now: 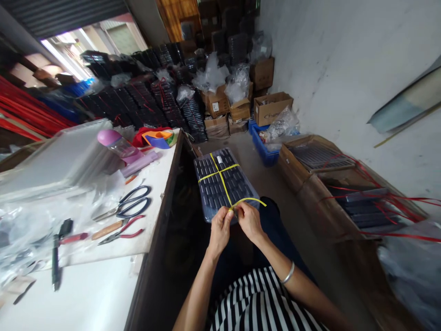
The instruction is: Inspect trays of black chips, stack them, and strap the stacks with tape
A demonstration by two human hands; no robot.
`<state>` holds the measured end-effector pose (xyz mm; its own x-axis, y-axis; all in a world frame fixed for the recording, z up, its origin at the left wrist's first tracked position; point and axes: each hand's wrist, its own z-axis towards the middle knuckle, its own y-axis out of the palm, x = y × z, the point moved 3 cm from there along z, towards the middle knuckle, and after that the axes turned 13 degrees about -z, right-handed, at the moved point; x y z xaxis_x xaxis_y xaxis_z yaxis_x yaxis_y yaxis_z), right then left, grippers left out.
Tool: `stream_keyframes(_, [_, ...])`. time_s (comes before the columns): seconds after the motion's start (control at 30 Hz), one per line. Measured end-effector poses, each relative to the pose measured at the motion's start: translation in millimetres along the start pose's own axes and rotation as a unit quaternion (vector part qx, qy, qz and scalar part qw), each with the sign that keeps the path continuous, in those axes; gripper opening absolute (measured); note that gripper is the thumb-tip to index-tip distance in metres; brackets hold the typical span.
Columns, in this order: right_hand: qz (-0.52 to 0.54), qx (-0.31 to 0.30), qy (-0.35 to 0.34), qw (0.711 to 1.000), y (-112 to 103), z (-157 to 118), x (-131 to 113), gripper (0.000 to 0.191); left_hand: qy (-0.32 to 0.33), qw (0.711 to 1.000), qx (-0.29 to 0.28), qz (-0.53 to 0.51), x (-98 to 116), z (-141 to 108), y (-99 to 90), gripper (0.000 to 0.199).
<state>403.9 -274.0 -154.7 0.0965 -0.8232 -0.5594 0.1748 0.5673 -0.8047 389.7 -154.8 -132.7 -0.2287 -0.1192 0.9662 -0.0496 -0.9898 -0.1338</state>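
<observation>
Left hand and right hand pinched closed on yellow strap at near edge of tray pack, beside desk. I'd keep left pinch firm, draw slack evenly with right, avoid twists.

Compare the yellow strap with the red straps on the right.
The yellow strap crosses over the clear tray; the red straps trail loosely across a cardboard box. The left hand and right hand hold the yellow strap; no hand touches the red straps. Both are narrow strips.
</observation>
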Motion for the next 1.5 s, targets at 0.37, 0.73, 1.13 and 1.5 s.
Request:
stream_keyframes(0.37, [-0.056,-0.019,0.014,0.998,-3.7,-1.8,-2.7,0.023,-0.05,0.996,0.056,-0.044,-4.7,-3.1,-32.7,0.04])
stream_keyframes(0.73, [-0.159,-0.115,-0.049,0.979,-47.5,-20.6,4.8,0.016,-0.026,0.995,-0.09,0.033,3.3,25.0,-1.5,0.037])
stream_keyframes(1.13, [-0.118,-0.028,-0.192,0.974,-64.1,32.8,-24.8,0.022,-0.004,0.992,-0.096,0.079,14.8,29.2,2.2,0.015])
stream_keyframes(1.5, [-0.072,0.031,-0.135,0.988,-35.3,2.0,-21.4,0.017,-0.073,0.995,-0.056,0.036,-9.1,46.5,-6.0,0.038])
